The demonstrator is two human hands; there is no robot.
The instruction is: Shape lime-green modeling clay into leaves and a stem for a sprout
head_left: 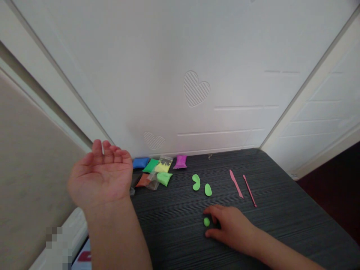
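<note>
My left hand (102, 174) is raised palm up at the left, its fingers slightly curled and nothing lying in it. Low over the dark table my right hand (229, 225) has thumb and fingers apart around a small green clay ball (206, 222); whether they touch it I cannot tell. Beyond that hand lie two flat light-green clay pieces: a notched, heart-like one (196, 182) and a teardrop-shaped one (208, 189). To their right rest a pink plastic knife (236, 183) and a thin pink modelling stick (249, 191).
Along the table's (168, 232) back edge sit several clay packets, among them blue (140, 162), yellow (164, 165), light green (164, 178), brown (143, 180) and purple (180, 161). A white panel (157, 75) with embossed hearts rises directly behind. The table's right edge slopes toward a dark floor.
</note>
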